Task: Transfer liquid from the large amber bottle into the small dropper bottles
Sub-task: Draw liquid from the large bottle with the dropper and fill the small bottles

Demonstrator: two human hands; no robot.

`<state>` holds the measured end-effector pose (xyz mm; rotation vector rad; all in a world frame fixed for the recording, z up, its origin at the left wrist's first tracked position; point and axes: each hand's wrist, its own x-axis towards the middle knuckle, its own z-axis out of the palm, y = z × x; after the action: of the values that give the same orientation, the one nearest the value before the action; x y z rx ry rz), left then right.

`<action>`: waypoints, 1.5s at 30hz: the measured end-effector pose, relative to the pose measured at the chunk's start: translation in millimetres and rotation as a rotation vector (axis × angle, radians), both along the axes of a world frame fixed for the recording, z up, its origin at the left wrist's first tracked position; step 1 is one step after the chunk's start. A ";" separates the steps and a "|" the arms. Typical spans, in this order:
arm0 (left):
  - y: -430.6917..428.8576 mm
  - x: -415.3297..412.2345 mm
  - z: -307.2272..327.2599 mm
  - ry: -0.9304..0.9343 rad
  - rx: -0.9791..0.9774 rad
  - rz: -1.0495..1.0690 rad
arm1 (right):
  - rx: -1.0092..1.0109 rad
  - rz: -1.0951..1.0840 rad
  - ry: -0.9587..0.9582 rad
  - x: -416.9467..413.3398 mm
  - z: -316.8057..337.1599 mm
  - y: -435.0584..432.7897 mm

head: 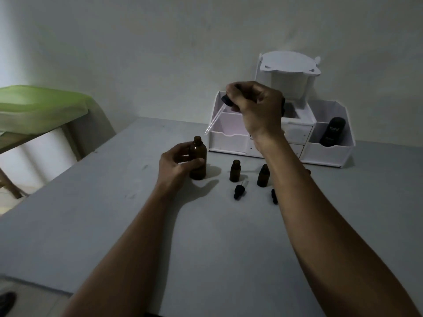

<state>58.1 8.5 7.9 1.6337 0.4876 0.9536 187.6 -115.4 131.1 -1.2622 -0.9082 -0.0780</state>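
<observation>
Two black dropper caps [239, 192] are lying nearest on the grey tabletop [114, 225], likely set aside so that the two small amber glass dropper bottles [235, 170] just behind are standing open for filling. Left of these, the left hand [176, 163] is curling fingers and thumb round the large amber glass bottle [199, 156], upright and uncapped, apparently steadying it. Above, the right hand [256, 106] is pinching the black bulb of a clear glass pipette [215, 120], its tip slanting down near the large bottle's mouth, not touching. Farthest, a white compartment organiser [229, 140] is holding a black bottle [332, 131].
</observation>
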 end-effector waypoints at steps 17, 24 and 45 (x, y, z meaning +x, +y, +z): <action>-1.9 -2.0 4.8 -0.042 -0.124 -0.030 | -0.105 0.024 -0.128 -5.8 -15.1 21.3; -1.2 -1.4 4.1 -0.038 -0.134 -0.030 | -0.210 0.076 -0.167 -9.7 -31.5 40.3; 1.3 -1.4 1.1 -0.007 -0.064 -0.001 | -0.353 -0.072 -0.224 -20.8 -64.1 54.4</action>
<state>56.7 9.8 9.0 1.5729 0.5074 0.9338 166.8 -61.0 67.0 -1.6377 -1.1018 -0.1210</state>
